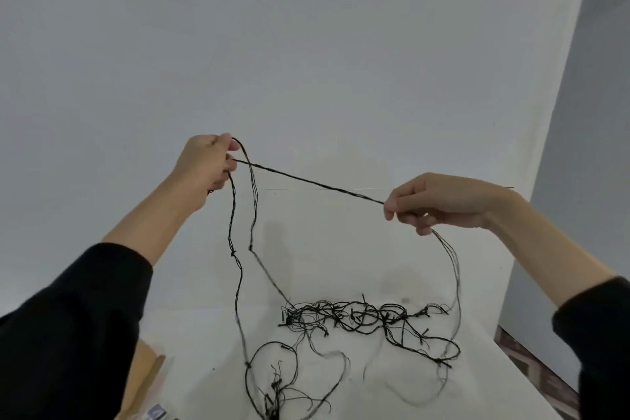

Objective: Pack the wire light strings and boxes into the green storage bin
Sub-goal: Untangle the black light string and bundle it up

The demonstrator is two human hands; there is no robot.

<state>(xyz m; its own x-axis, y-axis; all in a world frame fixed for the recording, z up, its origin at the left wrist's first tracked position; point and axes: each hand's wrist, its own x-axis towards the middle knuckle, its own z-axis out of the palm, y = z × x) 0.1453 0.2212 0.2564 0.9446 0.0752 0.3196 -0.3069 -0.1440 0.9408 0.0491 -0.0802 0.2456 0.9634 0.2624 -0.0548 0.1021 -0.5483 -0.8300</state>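
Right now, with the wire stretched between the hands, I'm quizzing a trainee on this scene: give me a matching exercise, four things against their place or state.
1 left hand
2 right hand
3 wire tangle
4 tan box

A heaped low in the middle
B lower left edge of the view
C raised higher, gripping loops
D lower, pinching the taut strand

Pairs: 1-C, 2-D, 3-A, 4-B
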